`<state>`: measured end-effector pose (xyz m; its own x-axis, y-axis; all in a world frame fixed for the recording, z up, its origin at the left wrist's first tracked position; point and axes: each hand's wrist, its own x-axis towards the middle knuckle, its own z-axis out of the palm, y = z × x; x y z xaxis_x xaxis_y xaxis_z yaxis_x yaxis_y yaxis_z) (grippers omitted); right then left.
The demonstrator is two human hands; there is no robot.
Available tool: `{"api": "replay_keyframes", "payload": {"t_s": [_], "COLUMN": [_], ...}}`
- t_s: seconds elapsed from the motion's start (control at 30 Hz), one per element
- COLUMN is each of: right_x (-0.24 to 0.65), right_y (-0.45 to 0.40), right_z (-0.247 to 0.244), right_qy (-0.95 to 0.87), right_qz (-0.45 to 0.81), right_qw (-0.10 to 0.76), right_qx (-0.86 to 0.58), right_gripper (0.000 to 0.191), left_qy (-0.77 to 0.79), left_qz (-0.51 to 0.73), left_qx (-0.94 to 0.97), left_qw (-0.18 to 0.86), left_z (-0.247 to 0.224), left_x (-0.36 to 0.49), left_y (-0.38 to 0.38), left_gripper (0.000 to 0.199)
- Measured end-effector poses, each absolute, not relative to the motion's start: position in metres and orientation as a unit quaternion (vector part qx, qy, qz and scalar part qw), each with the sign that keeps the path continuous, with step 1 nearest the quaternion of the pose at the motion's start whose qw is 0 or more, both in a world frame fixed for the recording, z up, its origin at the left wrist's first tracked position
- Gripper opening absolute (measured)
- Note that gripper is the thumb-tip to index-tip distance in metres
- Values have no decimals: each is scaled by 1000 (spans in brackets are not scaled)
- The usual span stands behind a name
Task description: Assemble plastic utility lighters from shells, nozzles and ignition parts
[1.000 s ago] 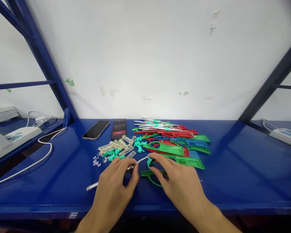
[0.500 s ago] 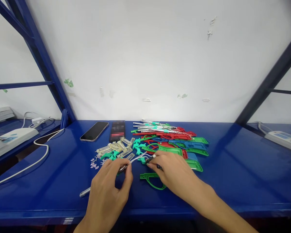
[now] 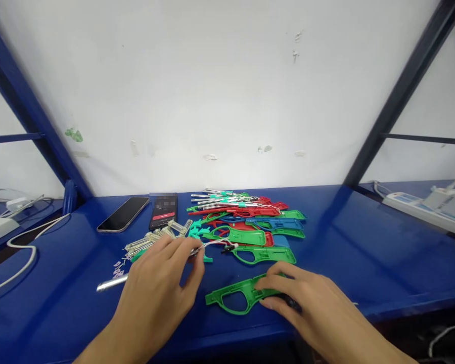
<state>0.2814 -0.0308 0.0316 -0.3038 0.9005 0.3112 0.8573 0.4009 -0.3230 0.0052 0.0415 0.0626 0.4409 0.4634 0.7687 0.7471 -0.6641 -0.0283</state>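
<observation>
Head view: the left hand [image 3: 159, 278] grips a silver tube [image 3: 111, 283], clamped around it, left of the near green shell [image 3: 227, 290]; white wires [image 3: 214, 241] run from that grip toward a black piece [image 3: 228, 248] beyond the shell. The right hand [image 3: 307, 293] has its fingertips at the shell's right part; whether its grip is closed, I cannot tell. Coloured shells [image 3: 254, 235] lie beyond it on the blue counter [image 3: 364, 242].
</observation>
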Motion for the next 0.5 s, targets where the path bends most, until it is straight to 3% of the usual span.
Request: {"api": "replay_keyframes", "payload": {"t_s": [0.1, 0.2, 0.3, 0.5], "right_x": [286, 287, 287, 287], "right_y": [-34, -34, -36, -44], "right_z": [31, 30, 28, 30], "right_qy": [-800, -804, -813, -821], "right_qz": [55, 33, 15, -3], "right_qw": [244, 265, 267, 251], "right_qx": [-545, -531, -518, -513], "right_gripper": [21, 18, 23, 38], "left_qy": [-341, -326, -307, -285], "left_qz": [-319, -256, -198, -161], "left_qx": [-861, -891, -916, -933], "left_qw": [203, 188, 167, 149], "left_z": [88, 101, 99, 83], "left_x": [38, 80, 118, 133], "left_y": [76, 128, 176, 198], "left_gripper": [24, 15, 33, 37]}}
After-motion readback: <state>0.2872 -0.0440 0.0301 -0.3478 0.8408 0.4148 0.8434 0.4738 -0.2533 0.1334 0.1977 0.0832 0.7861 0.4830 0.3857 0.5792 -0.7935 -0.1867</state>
